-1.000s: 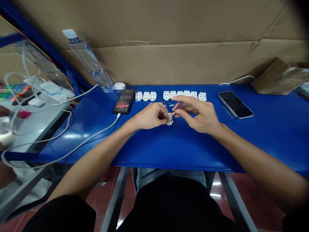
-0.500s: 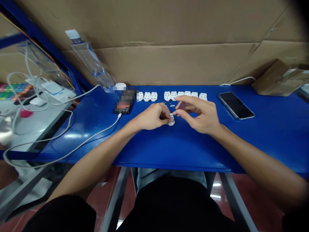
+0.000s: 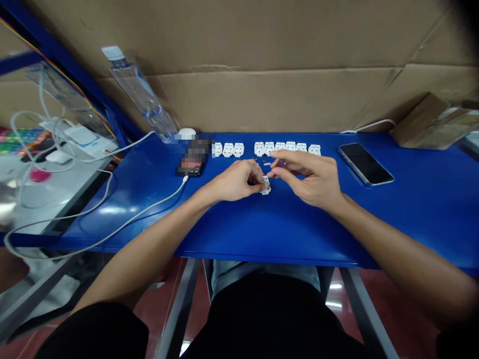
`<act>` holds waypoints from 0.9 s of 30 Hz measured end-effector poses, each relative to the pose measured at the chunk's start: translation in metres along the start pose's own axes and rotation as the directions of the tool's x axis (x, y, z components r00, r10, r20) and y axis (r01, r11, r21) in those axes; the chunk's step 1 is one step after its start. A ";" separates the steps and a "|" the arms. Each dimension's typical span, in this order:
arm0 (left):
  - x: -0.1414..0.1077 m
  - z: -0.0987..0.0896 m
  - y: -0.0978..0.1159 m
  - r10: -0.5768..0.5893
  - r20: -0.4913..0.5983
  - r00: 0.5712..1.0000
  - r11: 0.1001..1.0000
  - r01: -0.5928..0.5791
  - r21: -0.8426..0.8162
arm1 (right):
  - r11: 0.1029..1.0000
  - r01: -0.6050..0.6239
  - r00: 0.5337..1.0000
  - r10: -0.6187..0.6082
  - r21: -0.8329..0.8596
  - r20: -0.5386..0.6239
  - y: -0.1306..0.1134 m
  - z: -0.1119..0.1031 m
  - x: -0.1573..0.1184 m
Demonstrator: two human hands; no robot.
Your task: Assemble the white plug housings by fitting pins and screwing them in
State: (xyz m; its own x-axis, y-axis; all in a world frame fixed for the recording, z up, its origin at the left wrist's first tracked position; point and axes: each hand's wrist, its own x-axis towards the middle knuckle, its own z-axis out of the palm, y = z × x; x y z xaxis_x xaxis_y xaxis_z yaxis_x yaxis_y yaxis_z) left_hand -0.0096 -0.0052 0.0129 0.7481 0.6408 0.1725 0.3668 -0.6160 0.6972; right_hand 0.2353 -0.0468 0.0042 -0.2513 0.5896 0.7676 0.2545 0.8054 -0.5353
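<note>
A small white plastic part (image 3: pixel 266 186) lies on the blue tabletop, and the fingers of my left hand (image 3: pixel 239 180) are closed on its left side. My right hand (image 3: pixel 314 177) grips a small screwdriver (image 3: pixel 283 163) by its purple, see-through handle, between thumb and fingers. Its thin dark shaft slants down to the white part; the tip is too small to make out. Just beyond my fingers lie a few tiny pieces, among them a small pale strip (image 3: pixel 267 164). My fingers hide some of the part and of the handle.
Similar white parts (image 3: pixel 259 148) stand in a row along the back of the blue table (image 3: pixel 254 234). A cabled phone (image 3: pixel 194 158) and a water bottle (image 3: pixel 144 97) are at left. Another phone (image 3: pixel 365 163) and a cardboard box (image 3: pixel 430 122) are at right.
My right hand has shifted very slightly with the screwdriver, its grip on the handle a little changed. My left hand and the white part stay in place.
</note>
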 end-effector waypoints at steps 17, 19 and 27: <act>0.000 0.003 -0.002 -0.032 -0.016 0.999 0.998 0.031 -0.057 | 0.999 0.009 0.998 -0.006 -0.037 0.070 0.002 0.006 -0.004; 0.000 0.003 -0.002 -0.032 -0.019 0.999 0.998 0.031 -0.052 | 0.999 -0.039 0.999 0.039 -0.010 0.038 0.002 0.007 -0.005; 0.000 0.003 -0.002 -0.018 -0.026 0.999 0.999 0.017 -0.040 | 0.998 -0.008 1.000 0.008 -0.064 -0.005 0.002 0.006 0.000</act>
State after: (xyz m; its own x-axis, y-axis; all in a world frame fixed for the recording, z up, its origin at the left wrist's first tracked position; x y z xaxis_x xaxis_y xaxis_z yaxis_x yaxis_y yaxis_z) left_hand -0.0085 -0.0050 0.0098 0.7267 0.6634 0.1784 0.3568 -0.5865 0.7271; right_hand 0.2306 -0.0455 0.0010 -0.2445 0.5955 0.7652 0.3154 0.7951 -0.5180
